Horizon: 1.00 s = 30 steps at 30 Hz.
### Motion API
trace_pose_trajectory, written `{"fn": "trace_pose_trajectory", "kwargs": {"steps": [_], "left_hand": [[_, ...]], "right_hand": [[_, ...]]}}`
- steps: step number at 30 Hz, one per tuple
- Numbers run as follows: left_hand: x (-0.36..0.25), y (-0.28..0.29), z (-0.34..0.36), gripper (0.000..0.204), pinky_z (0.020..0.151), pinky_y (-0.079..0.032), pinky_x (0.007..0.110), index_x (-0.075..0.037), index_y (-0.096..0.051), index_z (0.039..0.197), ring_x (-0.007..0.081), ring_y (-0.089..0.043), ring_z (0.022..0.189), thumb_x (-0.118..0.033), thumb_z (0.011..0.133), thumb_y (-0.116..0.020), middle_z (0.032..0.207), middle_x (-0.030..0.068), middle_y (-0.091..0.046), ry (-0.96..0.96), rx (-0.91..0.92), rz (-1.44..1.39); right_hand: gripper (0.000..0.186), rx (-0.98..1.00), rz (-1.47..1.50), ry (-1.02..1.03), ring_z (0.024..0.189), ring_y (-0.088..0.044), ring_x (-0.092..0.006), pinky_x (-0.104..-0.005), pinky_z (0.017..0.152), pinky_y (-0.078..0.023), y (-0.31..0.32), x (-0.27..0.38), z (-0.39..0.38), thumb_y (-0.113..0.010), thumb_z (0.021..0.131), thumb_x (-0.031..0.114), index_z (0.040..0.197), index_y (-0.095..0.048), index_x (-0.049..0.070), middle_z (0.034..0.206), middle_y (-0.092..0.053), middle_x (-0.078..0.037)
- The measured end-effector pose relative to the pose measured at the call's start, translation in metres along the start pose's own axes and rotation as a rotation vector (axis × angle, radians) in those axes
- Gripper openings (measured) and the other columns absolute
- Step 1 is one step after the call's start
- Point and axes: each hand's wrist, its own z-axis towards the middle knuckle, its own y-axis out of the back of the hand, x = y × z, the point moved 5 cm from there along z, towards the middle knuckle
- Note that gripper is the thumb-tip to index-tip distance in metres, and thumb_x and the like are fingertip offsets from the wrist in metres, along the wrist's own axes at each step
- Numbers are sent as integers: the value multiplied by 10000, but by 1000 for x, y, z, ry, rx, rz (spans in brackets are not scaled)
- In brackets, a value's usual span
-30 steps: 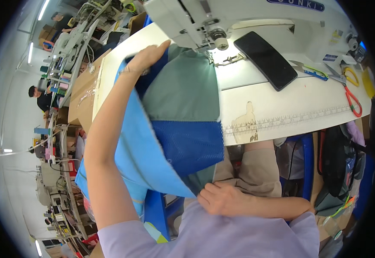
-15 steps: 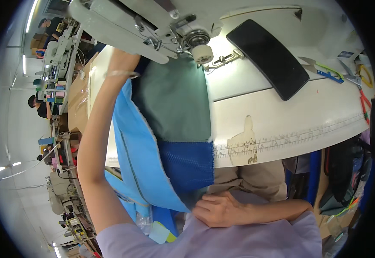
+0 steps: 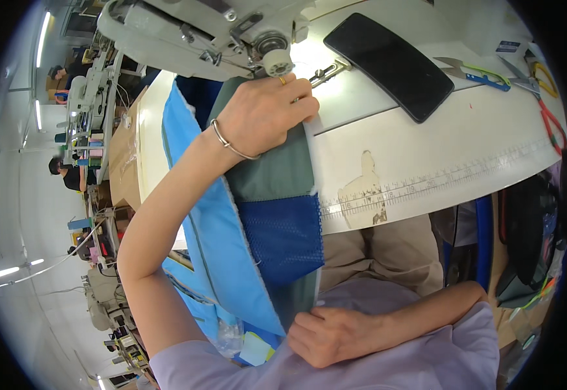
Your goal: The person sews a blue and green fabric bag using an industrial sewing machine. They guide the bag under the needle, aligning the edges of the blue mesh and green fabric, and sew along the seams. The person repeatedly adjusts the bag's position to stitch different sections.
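A panel of grey-green fabric (image 3: 274,172) joined to dark blue mesh (image 3: 283,237) runs from under the sewing machine head (image 3: 186,39) down toward my lap. Light blue fabric (image 3: 222,244) with a raw edge lies folded along its left side. My left hand (image 3: 261,114), with a bracelet and a ring, rests on the grey-green part just in front of the machine's roller; its fingers are curled at the fabric's right edge and hide the needle area. At my waist, my right hand (image 3: 329,335) is closed at the panel's lower end, its fingertips mostly hidden.
A black phone (image 3: 390,65) lies on the white table (image 3: 420,149), right of the machine. Beyond it are thread snips (image 3: 475,73) and red-handled scissors (image 3: 546,120). A measuring scale runs along the near edge. Other sewing machines and people are at the left.
My left hand has come from behind the fabric's far left side onto its top, near the right edge. My right hand stays low by my waist, still closed. The view has shifted slightly.
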Motion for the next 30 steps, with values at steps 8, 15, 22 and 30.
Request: {"fn": "trace_pose_trajectory", "kwargs": {"steps": [8, 15, 22, 30], "left_hand": [[-5, -3, 5, 189, 849, -526, 377, -109, -576, 801, 256, -609, 915, -4, 677, -673, 838, 27, -572, -121, 111, -168], [-48, 0, -15, 185, 973, -519, 463, -71, -582, 793, 286, -597, 878, -14, 646, -679, 832, 58, -569, -80, 144, -332], [-66, 18, -42, 403, 1057, -507, 547, -38, -705, 1054, 374, -646, 1165, 102, 680, -647, 1233, 168, -661, 186, -9, -363], [-63, 18, -54, 569, 1066, -508, 491, 14, -647, 1337, 420, -608, 1262, 99, 775, -620, 1416, 199, -607, 400, -2, -277]], "right_hand": [[155, 29, 40, -7, 697, -487, -147, -256, 498, -366, 8, -5, 0, -645, 681, 201, 696, -563, 70, 689, -434, -4], [139, 57, 87, -71, 751, -531, -164, -273, 554, -394, -3, -16, -10, -653, 735, 218, 717, -610, 87, 713, -506, -2], [154, 80, 151, -188, 770, -566, -132, -255, 518, -470, -23, -39, -36, -677, 740, 202, 732, -554, 110, 748, -499, -7], [144, 134, 184, -243, 790, -578, -169, -280, 604, -560, -18, -41, -34, -684, 748, 146, 762, -565, 67, 773, -519, -35]]}}
